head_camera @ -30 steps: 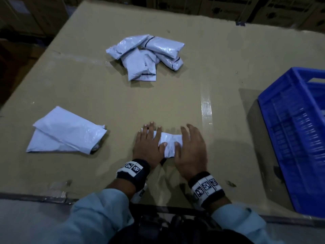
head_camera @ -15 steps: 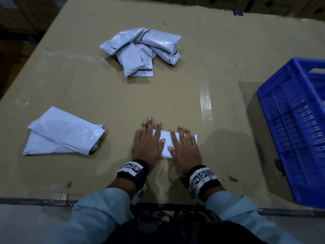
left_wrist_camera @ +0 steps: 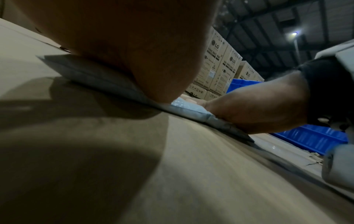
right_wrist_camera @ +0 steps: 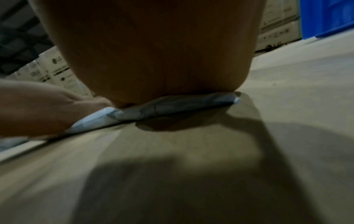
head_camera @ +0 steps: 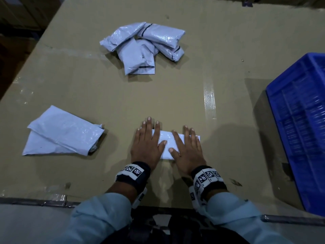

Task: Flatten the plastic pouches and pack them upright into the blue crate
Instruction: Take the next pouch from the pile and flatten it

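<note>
A small white plastic pouch lies flat on the cardboard-covered table near its front edge. My left hand presses its left part with straight fingers, and my right hand presses its right part the same way. In the left wrist view the pouch shows thin under my palm, with the right hand beside it. In the right wrist view the pouch is squeezed flat under the right palm. The blue crate stands at the right edge.
A heap of several white pouches lies at the back centre of the table. Two larger pouches lie stacked at the left. A strip of clear tape runs across the cardboard. Stacked cartons stand behind the table.
The right hand went from gripping the bunched pouch to lying flat on it with straight fingers. The pouch now lies spread out wider to the right under both palms.
</note>
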Demonstrator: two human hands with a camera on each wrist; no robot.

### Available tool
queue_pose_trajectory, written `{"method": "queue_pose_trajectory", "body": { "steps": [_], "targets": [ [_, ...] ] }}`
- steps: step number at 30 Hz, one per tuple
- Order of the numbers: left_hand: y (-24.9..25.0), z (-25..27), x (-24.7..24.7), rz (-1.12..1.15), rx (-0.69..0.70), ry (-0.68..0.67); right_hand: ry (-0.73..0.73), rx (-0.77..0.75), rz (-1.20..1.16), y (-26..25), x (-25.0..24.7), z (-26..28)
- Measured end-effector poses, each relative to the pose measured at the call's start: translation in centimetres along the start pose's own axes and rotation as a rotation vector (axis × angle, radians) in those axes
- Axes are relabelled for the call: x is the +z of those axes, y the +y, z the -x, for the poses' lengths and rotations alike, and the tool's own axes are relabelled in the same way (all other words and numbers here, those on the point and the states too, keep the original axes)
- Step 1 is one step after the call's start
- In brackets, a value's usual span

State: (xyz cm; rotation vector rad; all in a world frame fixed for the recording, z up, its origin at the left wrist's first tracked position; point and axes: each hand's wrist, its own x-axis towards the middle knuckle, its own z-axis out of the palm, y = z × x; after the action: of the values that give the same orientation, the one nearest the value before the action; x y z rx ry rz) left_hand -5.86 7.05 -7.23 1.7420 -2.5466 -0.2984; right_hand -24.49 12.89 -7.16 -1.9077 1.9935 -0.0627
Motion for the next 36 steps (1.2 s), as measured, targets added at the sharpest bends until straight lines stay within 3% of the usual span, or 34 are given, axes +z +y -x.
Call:
{"method": "queue_pose_trajectory", "body": {
  "steps": [9,14,17,20,28,36],
  "targets": [
    [0.3,0.0,-0.5,-0.082,-0.017,0.047,0.104,0.109,0.050,0.5,-0.7,0.9],
    [0.0,-0.4,-1.3,-0.175,0.291,0.005,0.089,0.114,0.151,-1.0,-1.0,1.0],
    [-0.8,0.2,-1.1,-0.086,0.314,-0.058,0.044,0.003,0.097,-1.4,0.1,1.7],
    [-1.8,0.6,-1.4,-0.077,0.312,-0.145,0.067,-0.006,0.027,-1.1,0.9,2.3],
    [-3.4,0.9,-1.6,0.011,0.090,-0.208,0.046,0.097,0.002,-1.1,0.4,2.4],
    [-4.3,2.3,-2.2,-0.081,-0.081,-0.159,0.031,0.277,0.099,0.3,-0.8,4.1]
  ]
}}
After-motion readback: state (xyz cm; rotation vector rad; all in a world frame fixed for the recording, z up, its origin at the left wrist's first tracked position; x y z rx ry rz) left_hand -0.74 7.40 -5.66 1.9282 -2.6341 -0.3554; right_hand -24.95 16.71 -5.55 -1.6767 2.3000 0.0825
